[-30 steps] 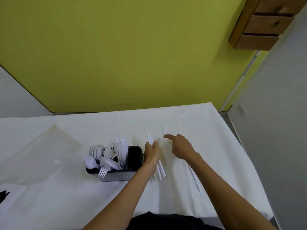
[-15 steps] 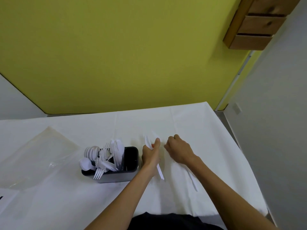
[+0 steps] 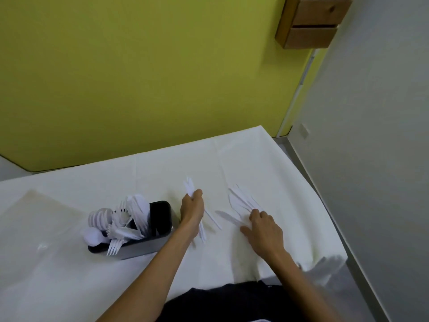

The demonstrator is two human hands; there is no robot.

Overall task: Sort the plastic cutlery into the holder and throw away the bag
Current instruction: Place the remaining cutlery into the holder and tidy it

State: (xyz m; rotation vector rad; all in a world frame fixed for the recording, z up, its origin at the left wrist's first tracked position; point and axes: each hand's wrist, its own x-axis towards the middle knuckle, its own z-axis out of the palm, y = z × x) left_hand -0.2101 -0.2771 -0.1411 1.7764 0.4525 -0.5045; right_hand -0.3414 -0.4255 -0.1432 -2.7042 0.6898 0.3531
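1. Left hand (image 3: pixel 192 211): grip clamped round a bundle of knives (image 3: pixel 189 188), just right of the holder (image 3: pixel 162 214).
2. Right hand (image 3: pixel 265 226): grip apart, fingers spread, tips resting on loose knives (image 3: pixel 240 201) fanned on the counter (image 3: pixel 278 182).
3. Single knife (image 3: pixel 227 218) lies flat between the hands.
4. Spoons (image 3: pixel 99 218) and forks (image 3: pixel 121 233) stand in the holder's left compartments.
5. Clear bag (image 3: pixel 46 212) lies flat, well left of the holder.
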